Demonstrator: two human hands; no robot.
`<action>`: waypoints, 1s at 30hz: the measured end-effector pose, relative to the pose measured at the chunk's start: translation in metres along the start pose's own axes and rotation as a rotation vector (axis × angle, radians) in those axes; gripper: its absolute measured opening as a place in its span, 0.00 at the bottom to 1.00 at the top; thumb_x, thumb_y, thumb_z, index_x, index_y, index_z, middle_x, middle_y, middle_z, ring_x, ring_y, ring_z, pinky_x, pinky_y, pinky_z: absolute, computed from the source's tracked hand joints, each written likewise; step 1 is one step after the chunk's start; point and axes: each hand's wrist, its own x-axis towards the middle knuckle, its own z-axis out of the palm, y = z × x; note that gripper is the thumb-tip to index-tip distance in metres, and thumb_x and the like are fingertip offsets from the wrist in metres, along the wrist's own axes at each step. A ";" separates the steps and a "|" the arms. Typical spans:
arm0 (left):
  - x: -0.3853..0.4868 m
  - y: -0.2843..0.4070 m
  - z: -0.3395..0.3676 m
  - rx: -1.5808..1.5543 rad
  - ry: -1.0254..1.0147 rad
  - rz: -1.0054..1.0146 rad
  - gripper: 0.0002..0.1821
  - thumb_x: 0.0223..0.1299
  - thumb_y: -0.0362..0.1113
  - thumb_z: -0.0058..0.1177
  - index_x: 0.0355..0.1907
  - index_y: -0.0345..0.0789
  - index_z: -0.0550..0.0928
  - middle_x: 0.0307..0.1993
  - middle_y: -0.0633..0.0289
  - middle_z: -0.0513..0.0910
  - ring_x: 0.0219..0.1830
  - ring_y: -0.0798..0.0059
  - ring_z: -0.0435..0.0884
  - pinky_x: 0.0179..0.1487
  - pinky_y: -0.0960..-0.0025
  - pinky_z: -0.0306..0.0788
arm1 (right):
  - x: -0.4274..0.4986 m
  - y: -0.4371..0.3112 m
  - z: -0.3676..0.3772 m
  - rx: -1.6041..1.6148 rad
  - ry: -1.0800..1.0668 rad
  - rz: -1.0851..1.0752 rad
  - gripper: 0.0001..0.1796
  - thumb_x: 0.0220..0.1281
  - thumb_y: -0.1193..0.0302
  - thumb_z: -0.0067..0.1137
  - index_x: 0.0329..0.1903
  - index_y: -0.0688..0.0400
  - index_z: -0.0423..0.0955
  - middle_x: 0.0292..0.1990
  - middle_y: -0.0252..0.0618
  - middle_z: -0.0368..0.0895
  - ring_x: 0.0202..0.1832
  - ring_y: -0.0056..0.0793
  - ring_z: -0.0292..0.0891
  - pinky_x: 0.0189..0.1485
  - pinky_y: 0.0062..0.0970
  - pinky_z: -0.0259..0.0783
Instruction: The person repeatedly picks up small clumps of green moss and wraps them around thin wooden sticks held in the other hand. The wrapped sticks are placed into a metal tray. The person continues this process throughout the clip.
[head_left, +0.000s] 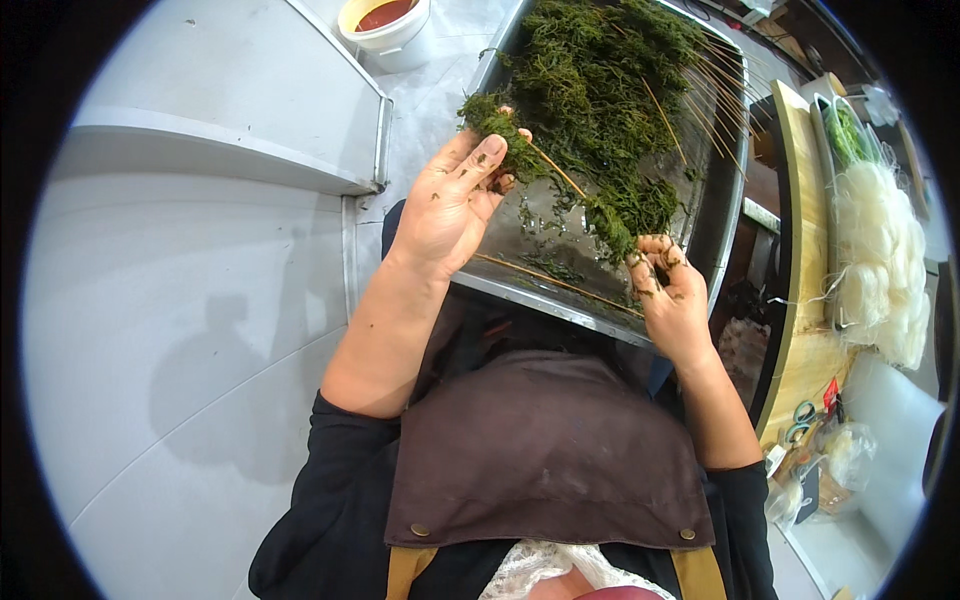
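My left hand (444, 210) grips a clump of wet, dark green moss or seaweed (487, 124); which of the two I cannot tell. A thin brown stick (556, 171) runs from this clump down to a second green tuft (611, 229). At that tuft's lower end, the fingertips of my right hand (673, 289) pinch the strands. Both hands are over a metal tray (551, 306), with green bits stuck to the skin. A large heap of the same green strands (600, 82) fills the tray's far part. Another thin stick (559, 282) lies along its near side.
Several thin sticks (724, 97) jut over the tray's right rim. A white bucket (401, 41) of reddish-brown liquid stands beyond, at the left. On the right, a wooden board (806, 300) lies beside pale fibre bundles (874, 247) and scissors (802, 421). A grey-white panel (247, 82) borders the left.
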 end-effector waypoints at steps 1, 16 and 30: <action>0.000 0.000 0.001 0.002 -0.001 0.011 0.17 0.79 0.31 0.49 0.66 0.33 0.76 0.58 0.55 0.84 0.56 0.74 0.84 0.58 0.68 0.78 | -0.003 -0.002 0.001 0.102 -0.007 0.013 0.10 0.73 0.77 0.60 0.51 0.68 0.76 0.39 0.32 0.81 0.41 0.13 0.74 0.48 0.19 0.71; 0.000 -0.001 0.006 0.097 0.025 0.086 0.16 0.78 0.31 0.51 0.64 0.34 0.77 0.57 0.56 0.84 0.56 0.76 0.82 0.56 0.72 0.76 | -0.003 -0.012 -0.002 0.035 -0.073 0.074 0.07 0.71 0.80 0.60 0.48 0.69 0.78 0.38 0.29 0.81 0.42 0.14 0.74 0.49 0.18 0.72; -0.005 -0.018 0.018 0.553 0.067 0.365 0.17 0.75 0.33 0.58 0.62 0.32 0.80 0.54 0.61 0.86 0.48 0.81 0.82 0.54 0.74 0.77 | 0.009 -0.012 -0.006 -0.038 -0.109 0.081 0.08 0.71 0.75 0.61 0.48 0.66 0.79 0.36 0.29 0.79 0.38 0.17 0.72 0.46 0.21 0.71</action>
